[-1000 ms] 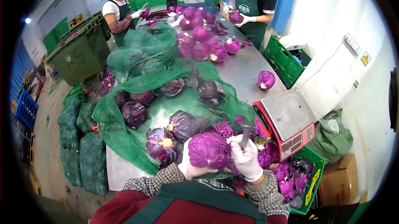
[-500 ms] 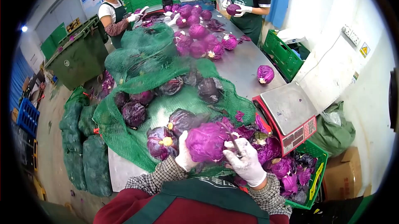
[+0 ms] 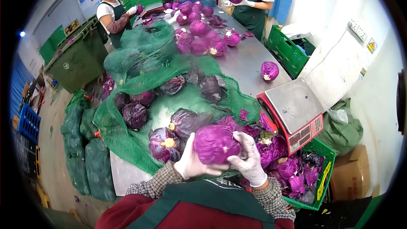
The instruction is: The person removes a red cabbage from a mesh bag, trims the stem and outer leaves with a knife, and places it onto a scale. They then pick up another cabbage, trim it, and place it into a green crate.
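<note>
A peeled red cabbage is held up in front of my apron. My left hand, in a white glove, cups it from the left and below. On the right side, the curled fingers and thumb of my gloved right hand press against it. No knife blade shows now; whether one is tucked in my right palm is hidden. Just left of my hands, untrimmed cabbages with pale stem ends lie on an opened green mesh bag. Loose purple leaves are heaped beside my right hand.
A red-sided scale stands at right, above a green crate of leaves. Peeled cabbages cover the table's far part; one cabbage sits near the scale. Two co-workers stand beyond. Filled mesh sacks stand left.
The cabbage has turned and shifted slightly right in my hands. The dark knife seen in my right hand is out of sight. The left co-worker now holds a cabbage.
</note>
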Motion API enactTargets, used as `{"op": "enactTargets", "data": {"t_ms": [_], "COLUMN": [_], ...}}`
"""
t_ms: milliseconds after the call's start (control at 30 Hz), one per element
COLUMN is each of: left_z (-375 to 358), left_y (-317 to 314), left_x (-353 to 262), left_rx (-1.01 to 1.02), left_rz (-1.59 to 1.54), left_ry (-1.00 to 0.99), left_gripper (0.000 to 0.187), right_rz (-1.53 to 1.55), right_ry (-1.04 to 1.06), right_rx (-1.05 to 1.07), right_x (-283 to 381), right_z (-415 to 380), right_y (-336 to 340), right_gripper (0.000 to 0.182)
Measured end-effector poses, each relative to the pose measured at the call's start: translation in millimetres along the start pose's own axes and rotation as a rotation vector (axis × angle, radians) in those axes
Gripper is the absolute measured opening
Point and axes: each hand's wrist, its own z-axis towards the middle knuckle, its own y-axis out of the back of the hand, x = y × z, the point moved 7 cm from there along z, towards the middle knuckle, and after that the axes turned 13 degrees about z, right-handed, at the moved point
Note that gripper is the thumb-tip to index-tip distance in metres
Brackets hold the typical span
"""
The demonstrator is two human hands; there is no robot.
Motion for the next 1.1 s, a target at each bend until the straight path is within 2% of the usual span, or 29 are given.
{"op": "enactTargets", "data": {"t_ms": [33, 133, 167, 200, 233, 267, 300, 333, 400, 433, 467, 533, 567, 667, 700, 800, 833, 867, 933, 967, 1000, 1100], "left_z": [-6, -16, -17, -17, -13, -10, -9, -10, -16, -12, -6, 0, 1, 7, 10, 24, 26, 29, 30, 30, 29, 32], "left_y": [3, 30, 49, 51, 56, 60, 60, 52, 74, 65, 53, 46, 47, 36, 35, 37, 44, 44, 45, 45, 45, 43], "left_x": [1, -35, -32, -29, -24, -20, -11, -6, -12, -18, -18, -19, -21, -26, -26, -22, -23, -26, -25, -25, -25, -27], "left_rx": [-0.035, -0.534, -0.663, -0.72, -0.747, -0.77, -0.657, -0.626, -0.84, -0.807, -0.777, -0.778, -0.798, -0.738, -0.735, -0.68, -0.704, -0.727, -0.756, -0.764, -0.767, -0.779], "left_rz": [0.058, 0.828, 0.572, 0.644, 0.506, 0.369, 0.372, 0.35, 1.127, 1.556, 1.787, 2.108, 2.178, 2.423, 2.445, 2.432, 2.428, 2.421, 2.431, 2.415, 2.4, 2.394], "left_ry": [0.029, -0.275, -0.356, -0.352, -0.29, -0.228, -0.138, -0.01, -0.191, -0.07, -0.044, 0.146, 0.124, -0.181, -0.259, -0.174, -0.165, -0.108, -0.106, -0.112, -0.118, -0.108], "left_gripper": [0.081, 0.072, 0.064, 0.063, 0.056, 0.051, 0.054, 0.065, 0.088, 0.124, 0.132, 0.135, 0.136, 0.132, 0.129, 0.13, 0.13, 0.128, 0.122, 0.12, 0.119, 0.115], "right_rz": [0.187, 0.498, 0.559, 0.619, 0.675, 0.772, 0.839, 0.907, 0.883, 0.868, 0.869, 0.756, 0.644, 0.485, 0.468, 0.464, 0.406, 0.221, -0.675, -0.393, -0.498, -0.518], "right_ry": [-0.175, -0.527, -0.662, -0.797, -0.83, -0.932, -0.982, -1.038, -1.077, -1.099, -1.048, -0.889, -0.892, -0.876, -0.852, -0.761, -0.709, -0.776, -0.036, -0.285, -0.127, -0.202], "right_rx": [-0.072, -0.213, -0.263, -0.317, -0.356, -0.423, -0.478, -0.536, -0.562, -0.575, -0.554, -0.486, -0.445, -0.346, -0.291, -0.164, -0.158, -0.107, -0.007, -0.001, 0.099, 0.05], "right_x": [-12, -28, -45, -72, -95, -110, -122, -132, -147, -152, -152, -142, -138, -102, -86, -75, -83, -82, -85, -87, -94, -110], "right_z": [-9, -20, -29, -44, -56, -63, -70, -80, -96, -106, -108, -106, -106, -97, -94, -93, -97, -90, -81, -70, -71, -64], "right_y": [6, 3, -6, -15, -19, -21, -22, -24, -25, -25, -27, -28, -26, -17, -19, -25, -22, -13, -10, -8, -13, -17], "right_gripper": [0.054, 0.053, 0.052, 0.05, 0.045, 0.016, 0.016, 0.016, 0.016, 0.016, 0.022, 0.035, 0.044, 0.044, 0.046, 0.051, 0.053, 0.048, 0.041, 0.036, 0.037, 0.047]}}
